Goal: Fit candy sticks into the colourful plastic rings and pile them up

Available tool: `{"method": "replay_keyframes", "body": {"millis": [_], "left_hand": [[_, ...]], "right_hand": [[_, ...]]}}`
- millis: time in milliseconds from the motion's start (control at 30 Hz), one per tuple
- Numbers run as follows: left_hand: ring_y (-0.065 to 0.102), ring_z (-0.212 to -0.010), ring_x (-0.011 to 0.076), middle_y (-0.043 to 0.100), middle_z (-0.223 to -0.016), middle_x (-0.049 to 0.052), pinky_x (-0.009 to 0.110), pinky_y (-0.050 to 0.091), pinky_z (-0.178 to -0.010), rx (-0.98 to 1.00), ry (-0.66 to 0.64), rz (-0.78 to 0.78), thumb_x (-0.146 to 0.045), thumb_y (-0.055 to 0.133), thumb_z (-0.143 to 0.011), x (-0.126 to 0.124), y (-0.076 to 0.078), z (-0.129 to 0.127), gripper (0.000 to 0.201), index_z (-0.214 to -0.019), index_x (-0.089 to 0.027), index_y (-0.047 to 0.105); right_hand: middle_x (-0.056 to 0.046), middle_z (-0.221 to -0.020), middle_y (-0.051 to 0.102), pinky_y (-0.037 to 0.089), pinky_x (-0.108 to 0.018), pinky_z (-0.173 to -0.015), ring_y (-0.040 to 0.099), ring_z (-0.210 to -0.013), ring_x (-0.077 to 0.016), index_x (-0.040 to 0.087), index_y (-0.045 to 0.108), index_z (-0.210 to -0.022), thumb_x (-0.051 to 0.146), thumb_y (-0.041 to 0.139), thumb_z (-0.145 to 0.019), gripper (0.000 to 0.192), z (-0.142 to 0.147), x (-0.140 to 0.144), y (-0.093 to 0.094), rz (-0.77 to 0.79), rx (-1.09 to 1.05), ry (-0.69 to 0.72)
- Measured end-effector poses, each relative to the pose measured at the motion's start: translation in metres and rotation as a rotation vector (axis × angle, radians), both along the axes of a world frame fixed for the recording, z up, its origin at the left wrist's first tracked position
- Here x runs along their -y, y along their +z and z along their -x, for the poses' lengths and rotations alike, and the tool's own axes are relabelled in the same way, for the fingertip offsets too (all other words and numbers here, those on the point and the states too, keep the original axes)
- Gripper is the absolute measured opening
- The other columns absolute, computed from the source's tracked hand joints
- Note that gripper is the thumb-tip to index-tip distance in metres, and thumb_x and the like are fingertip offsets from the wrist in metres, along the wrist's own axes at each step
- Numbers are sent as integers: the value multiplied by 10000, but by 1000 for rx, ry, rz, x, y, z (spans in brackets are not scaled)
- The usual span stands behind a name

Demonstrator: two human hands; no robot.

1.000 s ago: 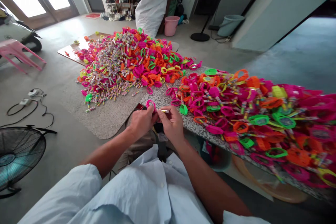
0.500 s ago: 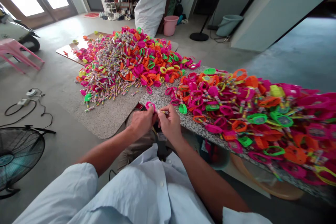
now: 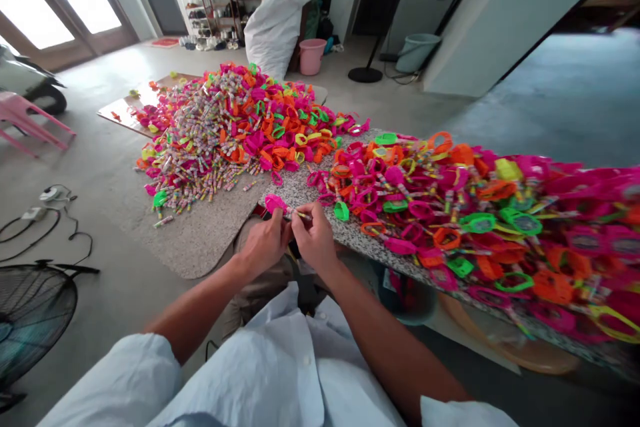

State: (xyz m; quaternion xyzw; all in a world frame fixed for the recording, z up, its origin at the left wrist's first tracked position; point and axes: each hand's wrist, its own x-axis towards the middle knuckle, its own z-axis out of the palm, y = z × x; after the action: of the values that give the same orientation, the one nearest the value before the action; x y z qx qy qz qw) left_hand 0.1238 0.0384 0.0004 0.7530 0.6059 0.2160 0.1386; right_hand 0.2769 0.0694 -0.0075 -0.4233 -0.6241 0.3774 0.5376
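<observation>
Far out to the left of the left hand [image 3: 263, 245], down on the floor: a black fan [image 3: 30, 313] and some cables [image 3: 45, 213]. Nearer, still to the left of that hand and lower than the table: a speckled slab [image 3: 200, 237], heaped at its far end with small wrapped candy sticks [image 3: 200, 147] and neon plastic rings [image 3: 285, 120].

Left hand itself: fingers curled together, thumb and fingertips pinching a pink ring [image 3: 275, 203] that sticks up just above the knuckles, over the near corner of the granite table [image 3: 300, 190]. Immediately to the right, touching or almost touching it: right hand [image 3: 314, 237], fingers likewise pressed together, pinching a thin candy stick [image 3: 299, 215] whose tip points left toward the pink ring. Stick and ring very close; touching or not, cannot tell. Both hands raised just off the table edge, forearms running back to pale blue sleeves [image 3: 280, 373].

Just right of the right hand, lying on the table: a green ring [image 3: 341, 211]. Farther right and beyond: a thick spread of pink, orange and green rings with candy sticks [image 3: 475, 213], covering the table top out to the frame edge. Straight ahead past both hands, far back: a white sack [image 3: 277, 20] and a pink bucket [image 3: 312, 55].
</observation>
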Motion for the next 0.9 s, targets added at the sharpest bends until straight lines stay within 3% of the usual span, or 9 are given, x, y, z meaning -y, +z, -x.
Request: {"method": "replay_keyframes", "body": {"millis": [67,167,233,333,567,733,900], "left_hand": [[725,-786,185,762,-1023,110,289,495,-707,178,-3,-137,-359,491,-1069,7,-7,2,339,-1340,-156,498],[713,-895,165,721,-1117,108,292,561,-836,550,185,-314,-429,659,-1002,10,-13,7,366,-1248,-186,539],[712,-948,179,705,-1124,110,308,584,-863,862,193,-218,-505,751,-935,7,-13,11,458,-1191,-177,560],[722,-992,209,720,-1136,130,353,594,-929,1159,-38,78,-583,816,-863,-1,-9,16,584,-1207,-152,625],[707,-859,185,742,-986,96,320,579,-856,1202,-69,160,-507,854,-857,-2,-7,25,510,-1186,-143,717],[694,-834,169,727,-953,79,307,576,-823,1270,-173,158,-446,820,-902,-1,-11,27,396,-1146,-149,729],[694,-776,174,725,-904,79,302,584,-751,1285,-162,177,-504,839,-868,-2,-8,22,445,-1098,-142,721]], "right_hand": [[-47,-939,676,547,-303,-727,663,-785,-166,200,583,-1057,361,631,-991,181,-1,-2,2,-38,-28,-41],[-52,-963,671,541,-289,-699,652,-776,-157,200,584,-1068,342,640,-989,171,-5,0,5,-56,-65,-44],[-47,-960,665,535,-280,-683,646,-762,-150,204,585,-1083,353,642,-998,181,-5,5,6,-24,-102,12],[-32,-917,652,520,-264,-649,633,-733,-140,208,580,-1082,397,641,-1015,210,-3,13,8,59,-195,140],[1,-819,619,479,-237,-560,569,-611,-108,214,625,-1150,429,644,-1009,258,-3,26,18,214,-314,366],[-18,-886,662,509,-246,-569,597,-623,-109,219,667,-1191,419,649,-1000,277,-9,29,27,212,-291,424],[-9,-853,663,505,-242,-590,612,-638,-107,220,689,-1208,374,634,-1017,252,-16,26,29,164,-261,447]]}}
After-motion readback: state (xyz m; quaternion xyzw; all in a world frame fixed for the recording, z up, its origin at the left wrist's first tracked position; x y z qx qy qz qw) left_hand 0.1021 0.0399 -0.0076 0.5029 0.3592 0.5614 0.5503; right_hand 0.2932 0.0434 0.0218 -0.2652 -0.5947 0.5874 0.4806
